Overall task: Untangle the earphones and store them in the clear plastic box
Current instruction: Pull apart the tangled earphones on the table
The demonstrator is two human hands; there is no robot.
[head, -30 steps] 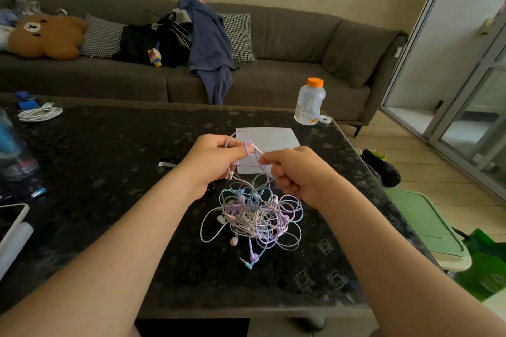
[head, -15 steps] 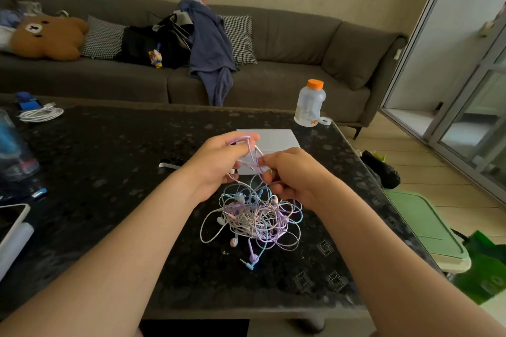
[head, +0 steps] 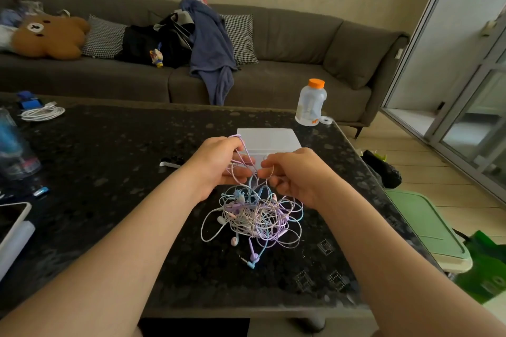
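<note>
A person untangles earphones (head: 257, 216) just in front of the clear plastic box (head: 269, 139).
The left hand (head: 219, 164) and right hand (head: 295, 172) each pinch lifted strands (head: 244, 151); untangling seems barely begun, and one loop needs drawing free.

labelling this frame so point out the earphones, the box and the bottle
earphones (head: 254, 216), head view, middle of the tangle
box (head: 269, 139), head view, its flat top
bottle (head: 312, 102), head view, its clear body

Left hand (head: 219, 165) and right hand (head: 297, 172) on cords of the tangled earphones (head: 257, 217), clear plastic box (head: 269, 139) just behind.
</note>
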